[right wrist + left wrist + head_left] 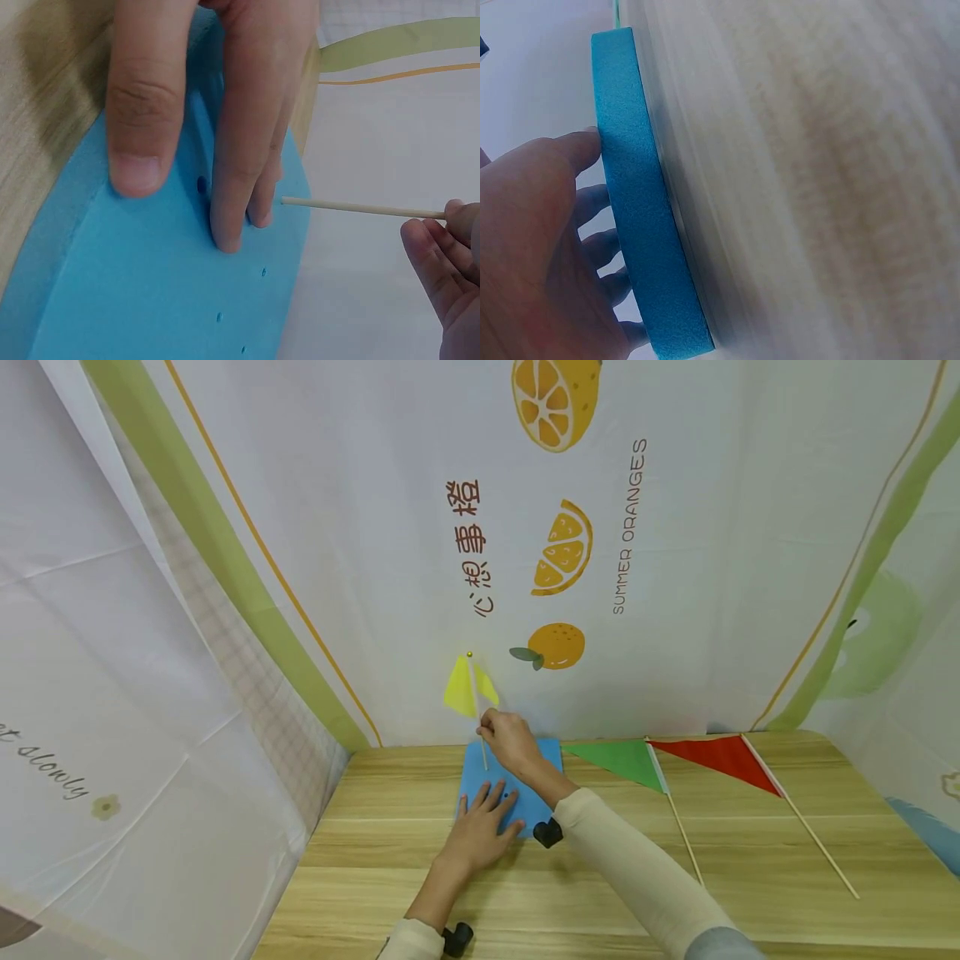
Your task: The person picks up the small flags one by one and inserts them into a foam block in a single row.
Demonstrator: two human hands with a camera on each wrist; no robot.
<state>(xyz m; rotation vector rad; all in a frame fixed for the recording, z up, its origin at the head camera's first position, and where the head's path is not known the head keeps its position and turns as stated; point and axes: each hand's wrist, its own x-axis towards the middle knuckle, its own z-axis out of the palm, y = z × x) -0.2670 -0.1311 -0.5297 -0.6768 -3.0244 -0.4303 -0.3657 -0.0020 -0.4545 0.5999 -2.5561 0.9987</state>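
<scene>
A blue foam block [547, 768] lies flat on the wooden table, and several small holes show in its top in the right wrist view. My left hand [483, 835] presses on it with fingers spread; the left wrist view shows the thumb and fingertips at the block's upper edge [630, 150]. Between thumb and fingers my right hand [513, 743] pinches the thin wooden stick [360, 208] of a small yellow flag [461, 687]. The flag stands nearly upright, its cloth above the hand. The stick's bare lower end shows close over the far part of the block.
To the right of the block lie a green pennant [618, 762] and a red pennant [723, 762], their sticks pointing toward the near right. A white printed curtain [375, 568] hangs behind the table [375, 877] and down both sides.
</scene>
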